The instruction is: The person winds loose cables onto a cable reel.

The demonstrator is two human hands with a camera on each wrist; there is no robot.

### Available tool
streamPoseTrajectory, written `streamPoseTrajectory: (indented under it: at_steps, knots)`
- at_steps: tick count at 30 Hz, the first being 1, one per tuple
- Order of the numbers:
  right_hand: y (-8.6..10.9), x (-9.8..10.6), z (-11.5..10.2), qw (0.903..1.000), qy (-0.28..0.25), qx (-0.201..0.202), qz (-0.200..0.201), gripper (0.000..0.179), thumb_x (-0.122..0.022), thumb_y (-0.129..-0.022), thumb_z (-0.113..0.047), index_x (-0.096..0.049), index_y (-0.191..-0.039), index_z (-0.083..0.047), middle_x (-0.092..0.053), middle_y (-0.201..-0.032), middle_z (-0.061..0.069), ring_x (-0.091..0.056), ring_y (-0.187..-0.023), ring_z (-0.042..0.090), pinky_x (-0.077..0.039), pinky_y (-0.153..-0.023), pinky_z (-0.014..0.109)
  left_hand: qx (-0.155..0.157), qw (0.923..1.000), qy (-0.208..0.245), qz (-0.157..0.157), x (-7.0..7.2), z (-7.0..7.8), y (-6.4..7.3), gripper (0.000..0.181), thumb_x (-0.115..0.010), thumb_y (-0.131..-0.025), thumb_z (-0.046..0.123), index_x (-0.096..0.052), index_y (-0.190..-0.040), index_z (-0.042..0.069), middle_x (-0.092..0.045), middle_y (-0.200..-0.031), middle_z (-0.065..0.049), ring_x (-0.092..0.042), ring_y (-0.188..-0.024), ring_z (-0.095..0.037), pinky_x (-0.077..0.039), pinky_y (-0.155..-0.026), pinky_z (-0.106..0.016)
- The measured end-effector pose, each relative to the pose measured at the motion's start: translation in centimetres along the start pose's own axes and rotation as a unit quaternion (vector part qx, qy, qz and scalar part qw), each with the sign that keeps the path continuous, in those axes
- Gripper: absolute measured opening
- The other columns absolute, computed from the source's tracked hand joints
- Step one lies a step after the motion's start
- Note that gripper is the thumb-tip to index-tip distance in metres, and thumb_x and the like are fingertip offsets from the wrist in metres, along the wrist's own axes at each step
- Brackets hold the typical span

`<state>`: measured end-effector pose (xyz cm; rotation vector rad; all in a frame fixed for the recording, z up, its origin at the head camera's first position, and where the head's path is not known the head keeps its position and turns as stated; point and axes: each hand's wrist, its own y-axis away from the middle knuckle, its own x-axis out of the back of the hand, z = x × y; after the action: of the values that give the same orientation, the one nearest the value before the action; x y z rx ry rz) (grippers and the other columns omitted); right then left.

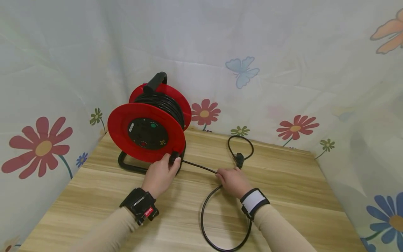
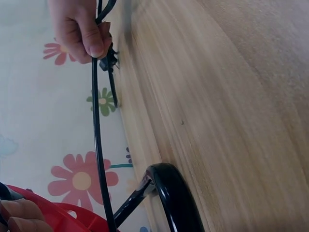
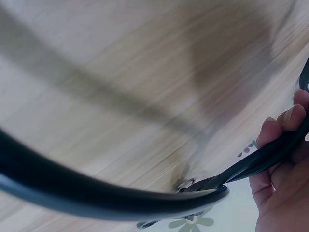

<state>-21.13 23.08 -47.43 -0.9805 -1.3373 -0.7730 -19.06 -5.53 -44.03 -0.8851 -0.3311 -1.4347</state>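
Note:
A red cable reel (image 1: 119, 129) with black cable wound on its drum stands upright at the left of the table. My left hand (image 1: 160, 176) pinches a black knob (image 1: 173, 156) at the lower right of the reel's front disc. To the right, my right hand (image 1: 234, 181) holds the loose black cable (image 1: 199, 166) between thumb and fingers. This cable stretches from the reel to the right hand, then hangs in a wide loop toward the front. In the left wrist view the left fingers (image 2: 24, 215) are mostly cut off. A black plug (image 1: 240, 160) lies just beyond the right hand.
The wooden table (image 1: 292, 189) carries the reel's black tubular stand (image 1: 130, 168). A small cable loop (image 1: 253, 147) lies by the plug near the back edge. A flower-printed curtain (image 1: 201, 42) encloses the table's back and sides.

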Motion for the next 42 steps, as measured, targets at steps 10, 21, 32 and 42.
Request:
streamPoseTrajectory:
  at_steps: [10, 21, 32, 42]
  knots:
    - [-0.4, -0.1, -0.4, 0.9998, -0.009, 0.015, 0.005, 0.022, -0.050, -0.099, -0.030, -0.057, -0.080, -0.020, -0.056, -0.061, -0.011, -0.049, -0.056, 0.005, -0.036, -0.068, 0.035, -0.007, 0.9995, -0.028, 0.008, -0.7, -1.0, 0.2, 0.038, -0.045, -0.097, 0.041, -0.052, -0.080, 0.009, -0.052, -0.057, -0.005, -0.051, -0.051, -0.020, -0.041, -0.045, -0.035]
    - [-0.7, 0.0, -1.2, 0.9993, -0.035, 0.015, -0.007, 0.021, -0.050, -0.099, -0.030, -0.057, -0.082, -0.020, -0.055, -0.064, -0.011, -0.049, -0.059, 0.006, -0.039, -0.070, 0.035, -0.005, 0.9995, -0.022, 0.021, -1.0, -1.7, 0.6, 0.036, -0.048, -0.096, 0.040, -0.052, -0.077, 0.009, -0.051, -0.056, -0.004, -0.051, -0.052, -0.022, -0.042, -0.047, -0.038]
    - [-0.6, -0.2, -1.5, 0.9980, -0.061, 0.017, -0.002, 0.022, -0.051, -0.099, -0.029, -0.061, -0.081, -0.019, -0.057, -0.066, -0.009, -0.052, -0.062, 0.007, -0.046, -0.066, 0.035, 0.002, 0.9998, -0.019, 0.004, -0.8, -1.6, 0.6, 0.041, -0.045, -0.097, 0.042, -0.057, -0.087, 0.004, -0.056, -0.061, -0.007, -0.057, -0.058, -0.023, -0.047, -0.053, -0.042]
    - [0.0, -0.2, -1.1, 0.9949, -0.100, 0.008, 0.005, 0.023, -0.049, -0.099, -0.029, -0.060, -0.082, -0.017, -0.053, -0.071, -0.004, -0.048, -0.067, 0.010, -0.045, -0.061, 0.032, 0.015, 0.9999, -0.002, -0.004, -0.5, -1.6, 0.6, 0.039, -0.045, -0.098, 0.041, -0.050, -0.077, 0.009, -0.046, -0.057, -0.003, -0.049, -0.053, -0.020, -0.039, -0.048, -0.033]
